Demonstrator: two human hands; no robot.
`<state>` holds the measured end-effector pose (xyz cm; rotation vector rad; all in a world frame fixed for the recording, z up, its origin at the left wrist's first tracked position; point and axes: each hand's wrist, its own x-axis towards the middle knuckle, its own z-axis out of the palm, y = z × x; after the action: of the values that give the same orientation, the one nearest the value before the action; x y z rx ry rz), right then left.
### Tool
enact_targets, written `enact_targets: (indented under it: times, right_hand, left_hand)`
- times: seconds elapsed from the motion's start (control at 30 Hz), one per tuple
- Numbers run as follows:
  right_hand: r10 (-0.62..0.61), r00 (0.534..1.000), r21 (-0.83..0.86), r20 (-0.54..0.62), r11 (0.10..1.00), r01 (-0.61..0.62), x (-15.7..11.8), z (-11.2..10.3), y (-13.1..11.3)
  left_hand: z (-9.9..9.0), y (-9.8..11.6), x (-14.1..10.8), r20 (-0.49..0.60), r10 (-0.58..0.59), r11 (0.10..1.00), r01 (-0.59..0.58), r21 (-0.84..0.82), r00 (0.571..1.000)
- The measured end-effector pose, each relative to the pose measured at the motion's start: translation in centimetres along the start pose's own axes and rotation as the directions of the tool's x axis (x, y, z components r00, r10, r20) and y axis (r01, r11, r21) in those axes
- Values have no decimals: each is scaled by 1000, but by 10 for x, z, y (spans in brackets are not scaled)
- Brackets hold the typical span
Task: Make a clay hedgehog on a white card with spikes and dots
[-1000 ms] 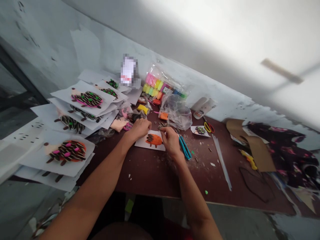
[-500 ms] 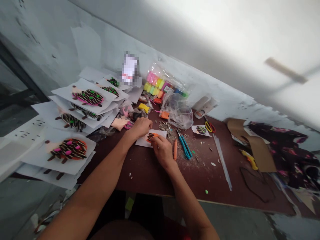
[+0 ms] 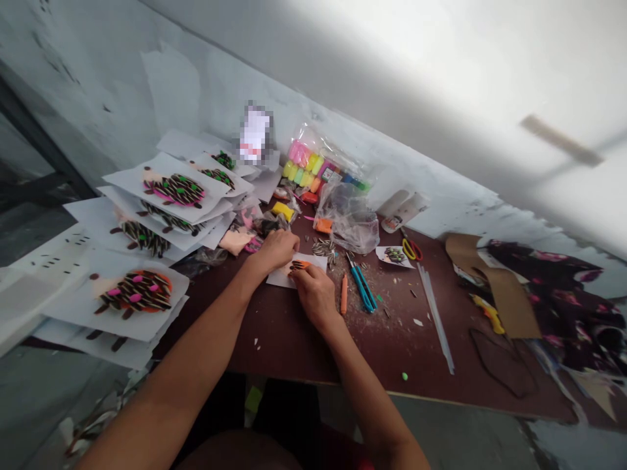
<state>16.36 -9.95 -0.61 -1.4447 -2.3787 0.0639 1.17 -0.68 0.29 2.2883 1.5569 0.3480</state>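
On the dark red table [image 3: 289, 346] lies a small white sheet [image 3: 280, 279] bearing an orange clay shape [image 3: 300, 264] set with striped seeds. My left hand [image 3: 279, 251] rests at the sheet's upper left, its fingers curled; what they hold, if anything, is hidden. Over the orange shape, my right hand [image 3: 313, 290] has its fingers pinched together at the seeds, and anything between them is too small to make out. A pile of striped seeds [image 3: 323, 248] lies just beyond the sheet.
Sheets with seed hedgehogs [image 3: 176, 189] are stacked at left. Behind are clay packs [image 3: 304, 166], a plastic bag [image 3: 347, 219] and a blurred phone [image 3: 255, 134]. Rightward lie an orange stick [image 3: 343, 294], a teal tool [image 3: 361, 286], scissors [image 3: 411, 248], clear strips [image 3: 435, 320] and cardboard [image 3: 514, 300].
My right hand has shifted slightly left over the orange shape. My left hand stays at the sheet's upper left.
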Motion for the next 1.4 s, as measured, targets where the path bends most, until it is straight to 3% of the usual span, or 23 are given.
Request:
enact_targets:
  times: [0.7, 0.93, 1.23, 1.4]
  right_hand:
    - [-57, 998, -169, 9, 984, 58, 3, 3, -2]
    - [-55, 998, -87, -21, 995, 53, 1, 2, -2]
    - [169, 982, 35, -82, 985, -167, 1, -17, 17]
    - [282, 959, 8, -37, 959, -282, 7, -27, 32]
  left_hand:
    - [-2, 2, -1, 6, 4, 1000, -4, 11, 1000]
    - [-2, 2, -1, 10, 2, 1000, -2, 25, 1000]
    - [1, -1, 0, -7, 14, 1000, -14, 20, 1000]
    - [0, -2, 2, 14, 24, 999, -25, 29, 1000]
